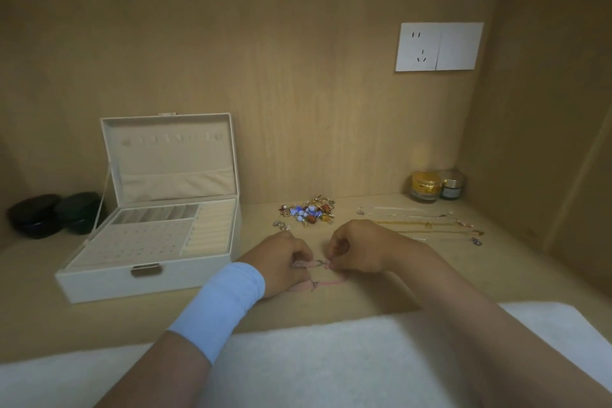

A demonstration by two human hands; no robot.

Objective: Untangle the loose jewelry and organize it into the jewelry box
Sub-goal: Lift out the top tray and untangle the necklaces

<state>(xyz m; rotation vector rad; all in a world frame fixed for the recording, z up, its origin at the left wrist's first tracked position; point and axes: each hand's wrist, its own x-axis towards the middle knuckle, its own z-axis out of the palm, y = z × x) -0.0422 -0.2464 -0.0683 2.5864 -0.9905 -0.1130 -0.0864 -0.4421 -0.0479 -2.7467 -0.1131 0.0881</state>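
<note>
A cream jewelry box (99, 281) stands open at the left, its lid upright and its padded tray showing slots and ring rolls. My left hand (281, 258) and my right hand (357, 248) sit close together on the wooden shelf, each pinching one end of a pink piece of jewelry (314, 264). A second pink strand (318, 285) lies just below them. Behind the hands lies a tangled heap of beaded jewelry (311, 210), blue, red and gold. Several thin chains (427, 225) are laid out in rows to the right.
Two small cream jars (437, 187) stand in the back right corner. Two dark round cases (53, 214) sit left of the box. A white wall socket (438, 46) is on the back panel. A white cloth (314, 361) covers the near edge. Small silver pieces (281, 225) lie near the heap.
</note>
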